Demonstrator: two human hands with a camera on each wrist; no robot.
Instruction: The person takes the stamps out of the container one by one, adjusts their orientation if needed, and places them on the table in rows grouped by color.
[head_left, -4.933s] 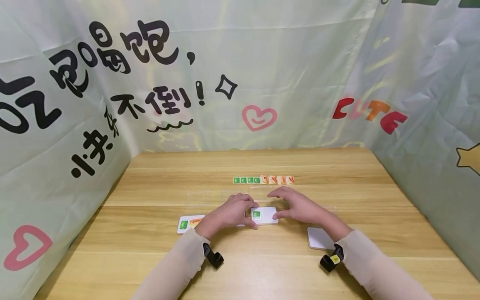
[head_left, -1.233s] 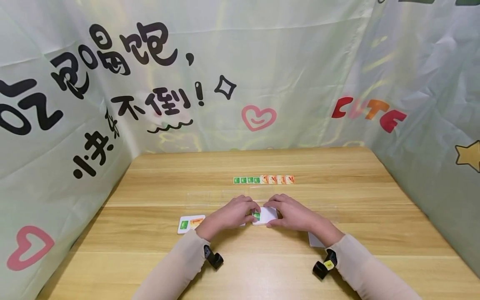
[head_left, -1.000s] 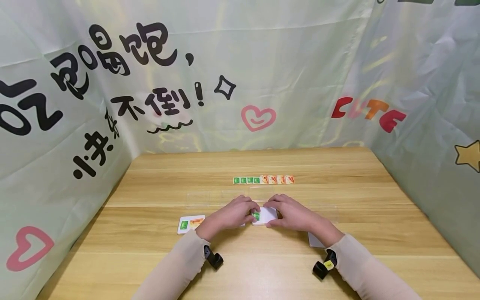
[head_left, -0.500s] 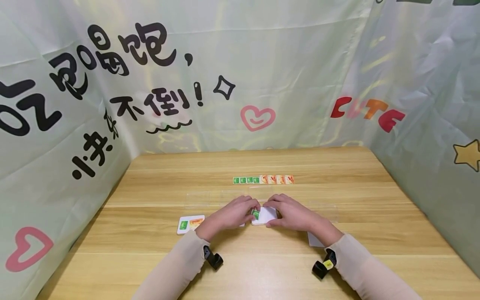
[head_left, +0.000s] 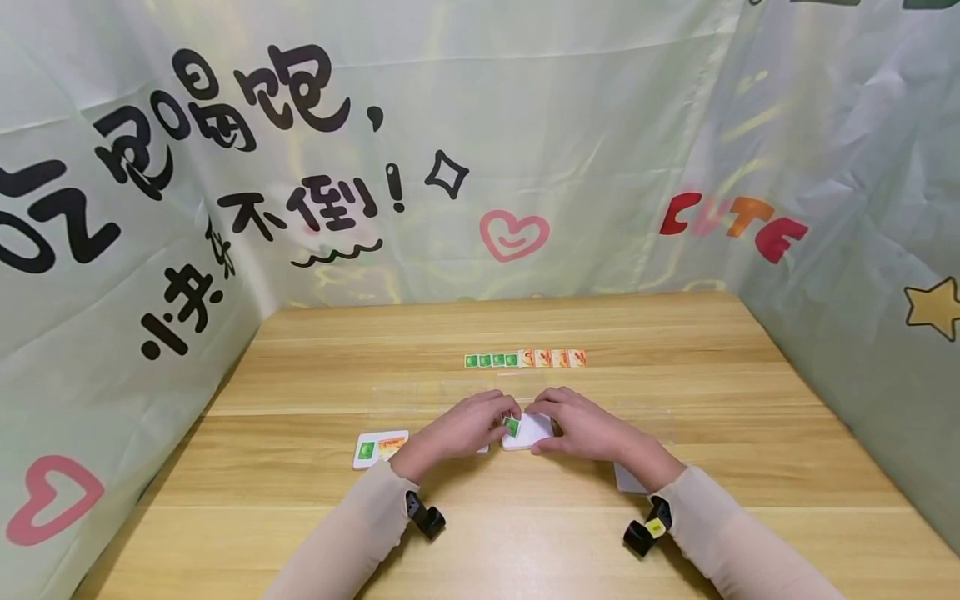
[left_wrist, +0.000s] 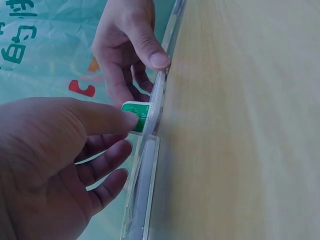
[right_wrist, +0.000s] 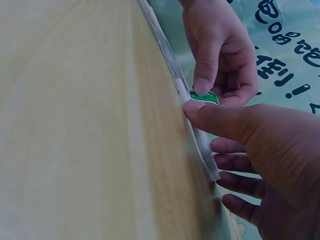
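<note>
Thumb and fingertips of my left hand (head_left: 467, 425) pinch a small green stamp (head_left: 512, 427) with a scalloped edge. The stamp stands tilted over the left part of a white card (head_left: 536, 432). In the left wrist view the green stamp (left_wrist: 142, 111) is seen raised beside the card's edge, with the thumb over it. My right hand (head_left: 588, 423) grips the white card, thumb at its near edge and index finger at its far edge. The right wrist view shows the right thumb pressing the edge near the green stamp (right_wrist: 210, 98).
Farther back lies a row of green and orange stamps (head_left: 525, 358). A card with a green and an orange stamp (head_left: 381, 450) lies at the left. Another white card (head_left: 628, 478) is partly under the right forearm. Faint clear plastic sleeves (head_left: 395, 400) lie behind the hands.
The stamp lay flat on the card; now my left fingers have it tilted up. My right hand has come inward from the right and taken hold of the card. Lately both hands barely move.
</note>
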